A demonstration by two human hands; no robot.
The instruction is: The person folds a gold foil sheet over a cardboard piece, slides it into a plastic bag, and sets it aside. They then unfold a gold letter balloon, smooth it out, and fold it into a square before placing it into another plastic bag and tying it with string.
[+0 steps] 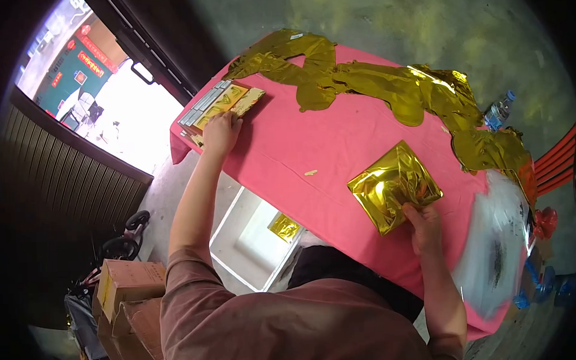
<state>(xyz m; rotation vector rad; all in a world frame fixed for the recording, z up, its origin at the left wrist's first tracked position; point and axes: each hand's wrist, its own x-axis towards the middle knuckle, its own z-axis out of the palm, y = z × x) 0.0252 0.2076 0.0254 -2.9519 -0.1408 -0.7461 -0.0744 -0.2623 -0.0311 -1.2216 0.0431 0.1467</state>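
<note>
My right hand [424,227] pinches the lower right corner of a folded square of shiny gold foil [389,184] just over the pink-covered table [286,139]. At the table's left end, my left hand [220,133] is closed at the near edge of a yellow printed card [250,102]. Its fingertips are partly hidden. This card lies at the side of a row of flat grey-edged packs [203,102] with yellow fronts. Long crumpled gold foil pieces [373,78] stretch along the far edge.
A clear plastic bottle [500,111] stands at the far right, near red chair slats [557,161]. Clear plastic film [493,249] covers the right end. Below the near edge is a white bin [239,245] with a gold foil packet [283,227]. Cardboard boxes [130,284] sit left.
</note>
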